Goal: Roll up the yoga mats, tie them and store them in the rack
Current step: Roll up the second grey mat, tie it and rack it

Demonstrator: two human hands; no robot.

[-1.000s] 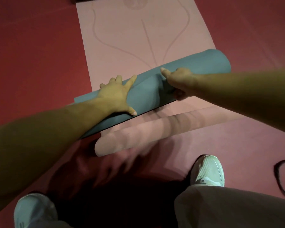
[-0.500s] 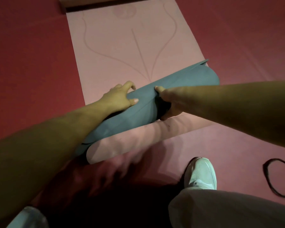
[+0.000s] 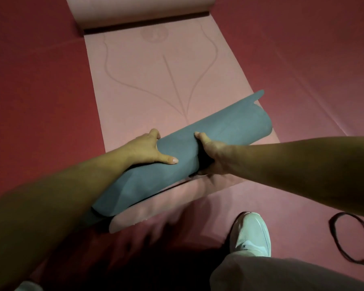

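Quick q re rolling technique. Mat (image 3: 156, 80) is pink side up on the red floor (image 3: 40, 80), and the rolled part (image 3: 229, 127), teal side out, sits across the mat's near end. Both hands are clamped on it around the middle. My left hand (image 3: 147, 150) is draped over the top w/ fingers curled down the far side and thumb on the near face. My right hand (image 3: 214, 156) has its thumb on top and fingers tucked underneath. Problem is the rolled part's long axis isn't square to the mat's side edges. It runs diagonal, w/ the right end further from me, by the mat's right edge, and the left end closer to me, sticking out past the left edge. Unrolled stretch lies straight ahead, so imo the left side needs to go fwd more than the right or it'll telescope. Tie band (image 3: 332, 229) is on the floor off to my right, well apart. Tips?
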